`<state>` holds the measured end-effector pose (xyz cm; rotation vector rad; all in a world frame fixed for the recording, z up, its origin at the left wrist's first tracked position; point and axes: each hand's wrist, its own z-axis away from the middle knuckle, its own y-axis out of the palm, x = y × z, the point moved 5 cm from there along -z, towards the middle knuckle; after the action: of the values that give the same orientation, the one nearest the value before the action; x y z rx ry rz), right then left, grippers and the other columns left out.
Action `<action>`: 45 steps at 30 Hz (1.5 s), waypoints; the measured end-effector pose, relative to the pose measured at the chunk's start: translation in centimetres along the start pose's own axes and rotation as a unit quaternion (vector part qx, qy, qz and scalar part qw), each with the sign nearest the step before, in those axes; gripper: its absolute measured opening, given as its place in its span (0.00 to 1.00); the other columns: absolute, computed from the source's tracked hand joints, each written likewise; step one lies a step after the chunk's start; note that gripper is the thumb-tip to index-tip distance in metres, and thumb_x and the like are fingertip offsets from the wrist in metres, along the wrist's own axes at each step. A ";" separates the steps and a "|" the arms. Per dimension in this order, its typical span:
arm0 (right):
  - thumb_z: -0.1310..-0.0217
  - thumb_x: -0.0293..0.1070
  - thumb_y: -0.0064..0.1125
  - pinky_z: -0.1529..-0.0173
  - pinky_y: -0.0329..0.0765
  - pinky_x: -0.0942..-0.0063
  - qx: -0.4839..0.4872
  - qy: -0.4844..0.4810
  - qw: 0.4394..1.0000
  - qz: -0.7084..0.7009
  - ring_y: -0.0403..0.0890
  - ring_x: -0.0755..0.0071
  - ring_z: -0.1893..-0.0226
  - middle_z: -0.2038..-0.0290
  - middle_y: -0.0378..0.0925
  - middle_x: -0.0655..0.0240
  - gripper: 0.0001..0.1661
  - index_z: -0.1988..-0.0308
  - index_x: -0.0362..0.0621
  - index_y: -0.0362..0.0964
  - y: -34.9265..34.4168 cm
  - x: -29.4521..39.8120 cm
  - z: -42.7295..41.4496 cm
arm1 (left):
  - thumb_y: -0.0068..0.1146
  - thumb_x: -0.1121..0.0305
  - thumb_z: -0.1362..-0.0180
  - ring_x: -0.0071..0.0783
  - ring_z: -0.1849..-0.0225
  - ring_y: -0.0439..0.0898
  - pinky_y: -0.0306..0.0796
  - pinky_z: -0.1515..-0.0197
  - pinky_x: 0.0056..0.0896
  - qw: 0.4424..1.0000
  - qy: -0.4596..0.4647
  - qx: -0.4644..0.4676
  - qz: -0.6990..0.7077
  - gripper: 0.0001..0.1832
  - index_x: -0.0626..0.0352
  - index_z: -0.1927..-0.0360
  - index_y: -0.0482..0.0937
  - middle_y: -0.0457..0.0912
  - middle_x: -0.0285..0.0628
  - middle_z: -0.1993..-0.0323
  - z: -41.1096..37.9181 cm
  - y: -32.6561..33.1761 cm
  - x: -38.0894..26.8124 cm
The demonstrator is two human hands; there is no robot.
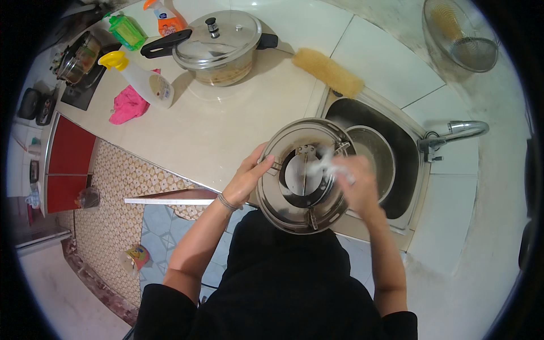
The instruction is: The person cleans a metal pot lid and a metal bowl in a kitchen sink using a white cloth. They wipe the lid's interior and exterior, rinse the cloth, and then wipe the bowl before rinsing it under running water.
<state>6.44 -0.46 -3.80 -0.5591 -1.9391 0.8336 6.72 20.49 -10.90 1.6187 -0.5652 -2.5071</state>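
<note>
A round stainless steel appliance part, with a dark central ring and a hinged disc, is tilted in front of my body, over the counter's front edge and the sink's left side. My left hand grips its left rim, the thumb on top. My right hand, blurred, holds a whitish cloth against the right part of it. Behind my right hand, a metal bowl stands in the sink, partly hidden.
A pressure cooker, a white spray bottle and a pink cloth stand or lie on the counter at the left. A tan fuzzy roll lies behind the sink, a faucet at its right. Wire strainers hang at upper right.
</note>
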 end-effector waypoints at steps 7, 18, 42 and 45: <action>0.64 0.22 0.54 0.61 0.65 0.66 -0.002 -0.045 0.980 0.195 0.70 0.58 0.66 0.69 0.72 0.62 0.14 0.69 0.42 0.72 1.1 -4.0 3.8 | 0.46 0.61 0.42 0.25 0.49 0.64 0.58 0.47 0.24 0.999 0.026 0.037 -0.026 0.26 0.64 0.43 0.59 0.67 0.41 0.50 -0.1 0.8 0.0; 0.62 0.22 0.56 0.63 0.64 0.69 0.023 -0.006 1.000 0.001 0.70 0.63 0.66 0.70 0.71 0.68 0.14 0.68 0.45 0.74 2.8 2.4 1.3 | 0.45 0.61 0.41 0.24 0.50 0.65 0.59 0.48 0.24 0.997 0.021 0.024 -0.066 0.24 0.63 0.45 0.61 0.69 0.41 0.51 -0.2 1.7 -1.1; 0.70 0.22 0.63 0.61 0.65 0.69 0.104 -0.026 0.993 -0.044 0.72 0.64 0.64 0.68 0.73 0.69 0.14 0.73 0.46 0.73 7.7 0.2 1.7 | 0.48 0.64 0.43 0.22 0.51 0.66 0.60 0.48 0.23 0.999 -0.004 0.027 -0.042 0.23 0.61 0.45 0.62 0.70 0.38 0.52 -0.3 0.6 0.2; 0.70 0.23 0.63 0.61 0.65 0.69 0.124 -0.029 0.991 -0.035 0.72 0.65 0.64 0.68 0.73 0.69 0.14 0.73 0.46 0.74 7.6 0.2 1.5 | 0.48 0.64 0.43 0.22 0.51 0.66 0.60 0.49 0.23 0.999 -0.008 0.034 -0.035 0.23 0.61 0.45 0.62 0.70 0.38 0.52 -0.3 0.7 0.1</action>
<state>5.38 4.26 -9.84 -0.3204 -1.8599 1.0364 6.90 19.76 -10.85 1.6711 -0.6145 -2.5792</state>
